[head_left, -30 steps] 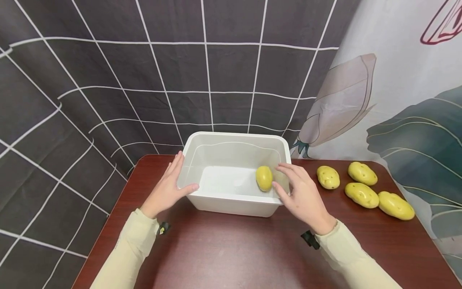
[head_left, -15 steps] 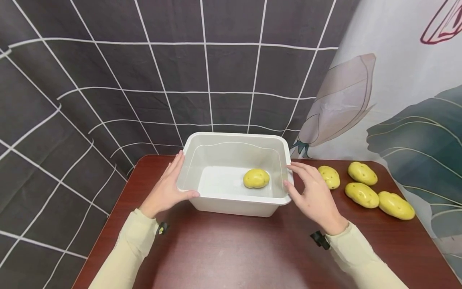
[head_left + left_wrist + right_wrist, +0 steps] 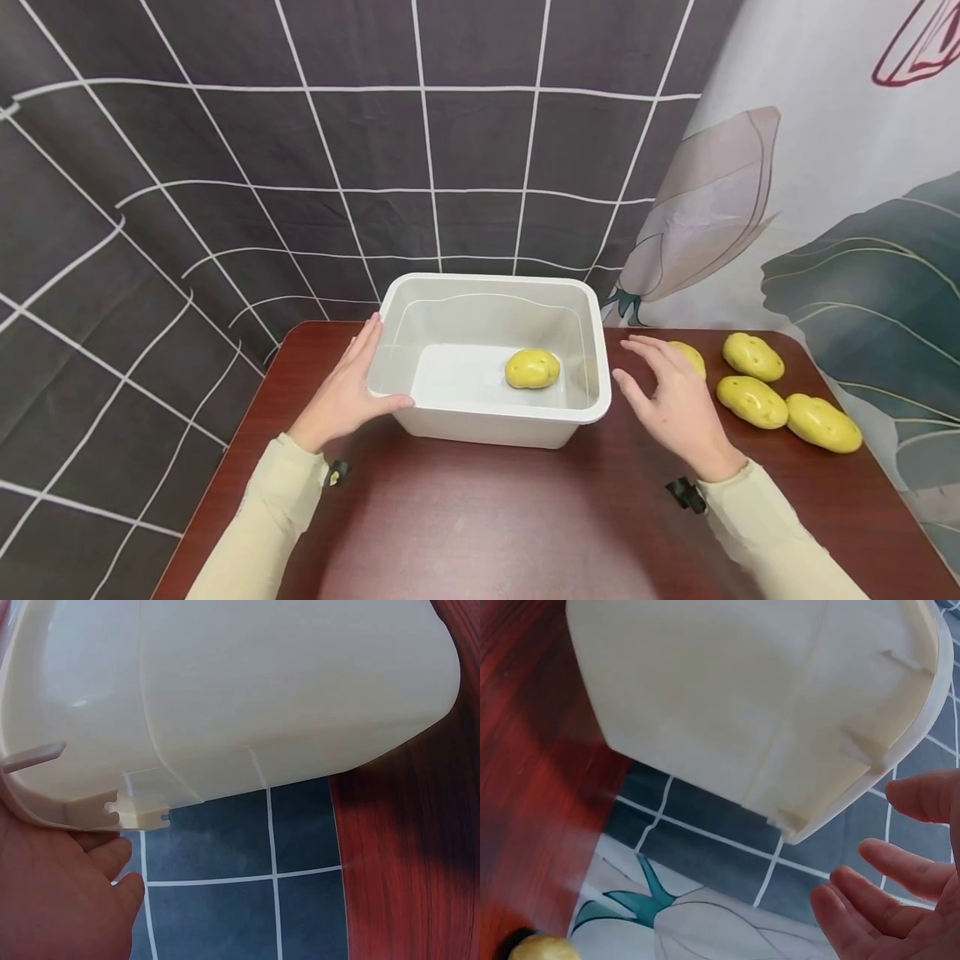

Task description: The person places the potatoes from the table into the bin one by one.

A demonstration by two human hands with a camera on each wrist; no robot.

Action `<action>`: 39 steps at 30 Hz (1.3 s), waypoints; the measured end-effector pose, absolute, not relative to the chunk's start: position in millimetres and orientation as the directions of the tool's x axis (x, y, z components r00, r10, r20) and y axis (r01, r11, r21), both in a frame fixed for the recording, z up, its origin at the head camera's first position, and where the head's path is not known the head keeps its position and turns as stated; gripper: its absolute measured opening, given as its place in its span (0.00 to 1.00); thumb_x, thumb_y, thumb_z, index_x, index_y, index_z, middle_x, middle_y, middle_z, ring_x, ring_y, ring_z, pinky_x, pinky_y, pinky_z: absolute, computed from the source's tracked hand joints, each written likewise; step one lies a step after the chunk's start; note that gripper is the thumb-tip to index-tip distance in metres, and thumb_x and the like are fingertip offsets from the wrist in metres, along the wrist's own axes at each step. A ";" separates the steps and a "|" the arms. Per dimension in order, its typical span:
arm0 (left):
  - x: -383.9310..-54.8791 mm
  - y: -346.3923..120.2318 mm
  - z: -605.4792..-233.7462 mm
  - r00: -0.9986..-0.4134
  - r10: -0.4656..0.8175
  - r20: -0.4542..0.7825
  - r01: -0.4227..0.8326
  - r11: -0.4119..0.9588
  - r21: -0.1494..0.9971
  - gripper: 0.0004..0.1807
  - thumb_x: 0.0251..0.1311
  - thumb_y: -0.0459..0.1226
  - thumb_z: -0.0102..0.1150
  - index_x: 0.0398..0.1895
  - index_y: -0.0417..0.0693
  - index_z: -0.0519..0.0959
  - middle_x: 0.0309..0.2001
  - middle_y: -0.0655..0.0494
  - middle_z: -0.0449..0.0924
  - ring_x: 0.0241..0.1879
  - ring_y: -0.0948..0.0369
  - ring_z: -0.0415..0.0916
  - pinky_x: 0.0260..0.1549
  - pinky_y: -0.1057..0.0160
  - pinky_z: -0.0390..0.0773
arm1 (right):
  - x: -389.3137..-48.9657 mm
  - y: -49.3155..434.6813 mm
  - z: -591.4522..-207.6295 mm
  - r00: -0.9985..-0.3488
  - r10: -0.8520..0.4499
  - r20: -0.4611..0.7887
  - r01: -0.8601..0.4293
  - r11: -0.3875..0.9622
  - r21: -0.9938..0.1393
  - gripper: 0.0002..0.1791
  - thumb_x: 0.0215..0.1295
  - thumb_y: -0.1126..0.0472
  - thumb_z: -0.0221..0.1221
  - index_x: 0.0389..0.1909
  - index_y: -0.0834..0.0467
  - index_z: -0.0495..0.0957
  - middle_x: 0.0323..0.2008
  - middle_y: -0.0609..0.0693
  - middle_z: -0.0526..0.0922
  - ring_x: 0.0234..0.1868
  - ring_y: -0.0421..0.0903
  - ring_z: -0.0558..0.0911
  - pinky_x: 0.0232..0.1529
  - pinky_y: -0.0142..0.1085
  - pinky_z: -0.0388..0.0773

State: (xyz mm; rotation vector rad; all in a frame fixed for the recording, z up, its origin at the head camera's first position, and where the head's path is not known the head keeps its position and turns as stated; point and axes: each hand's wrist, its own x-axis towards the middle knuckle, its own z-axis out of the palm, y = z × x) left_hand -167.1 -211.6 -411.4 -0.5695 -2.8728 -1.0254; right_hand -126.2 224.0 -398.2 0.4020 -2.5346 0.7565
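A white plastic bin (image 3: pixel 480 417) stands on the table, with one yellow potato (image 3: pixel 532 368) lying on its floor toward the right. My left hand (image 3: pixel 347 392) rests against the bin's front left corner, its fingers extended along the left rim and its thumb over the front rim. In the left wrist view, fingertips (image 3: pixel 124 877) show under the rim. My right hand (image 3: pixel 675 404) hovers to the right of the bin, holding nothing, its fingers relaxed and apart from the rim. Just behind it, another potato (image 3: pixel 692 358) is partly hidden.
More yellow potatoes, among them a potato (image 3: pixel 752 357) at the back and a potato (image 3: pixel 823 423) farthest right, lie on the right of the reddish-brown table (image 3: pixel 480 525). A dark grid-patterned curtain (image 3: pixel 480 142) hangs close behind the bin.
The right hand has drawn back out of the bin, over its right rim, toward the potatoes. The potato inside has tipped from upright to lying sideways. The left hand has stayed put.
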 end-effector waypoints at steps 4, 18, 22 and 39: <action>-166.8 -211.3 -411.2 -0.932 0.328 0.154 0.351 0.714 0.607 0.67 0.47 0.56 0.77 0.82 0.45 0.43 0.82 0.54 0.37 0.79 0.44 0.38 0.70 0.35 0.50 | -127.7 229.6 -401.4 -0.850 -0.138 0.509 -0.390 0.814 -0.431 0.23 0.62 0.61 0.66 0.57 0.67 0.78 0.57 0.63 0.80 0.59 0.62 0.75 0.60 0.58 0.66; -167.1 -211.2 -411.7 -0.935 0.324 0.146 0.342 0.711 0.615 0.67 0.48 0.56 0.77 0.82 0.45 0.43 0.82 0.55 0.37 0.79 0.43 0.38 0.70 0.35 0.49 | -133.3 244.5 -409.9 -0.875 -0.081 0.477 -0.323 0.832 -0.451 0.24 0.63 0.61 0.66 0.58 0.68 0.77 0.57 0.65 0.79 0.60 0.64 0.73 0.59 0.60 0.67; -167.6 -211.2 -412.2 -0.933 0.325 0.152 0.347 0.708 0.615 0.67 0.48 0.56 0.76 0.82 0.44 0.43 0.82 0.54 0.37 0.78 0.43 0.38 0.70 0.34 0.49 | -135.3 248.6 -412.6 -0.884 -0.042 0.466 -0.289 0.832 -0.473 0.25 0.64 0.61 0.65 0.59 0.69 0.76 0.57 0.67 0.78 0.60 0.67 0.72 0.59 0.62 0.66; -167.3 -211.7 -411.2 -0.934 0.320 0.157 0.345 0.699 0.626 0.67 0.47 0.55 0.77 0.82 0.45 0.43 0.82 0.54 0.37 0.79 0.45 0.37 0.70 0.35 0.50 | -145.6 265.7 -425.5 -0.906 0.093 0.412 -0.142 0.852 -0.504 0.27 0.64 0.60 0.64 0.61 0.71 0.73 0.59 0.72 0.73 0.61 0.70 0.70 0.59 0.64 0.65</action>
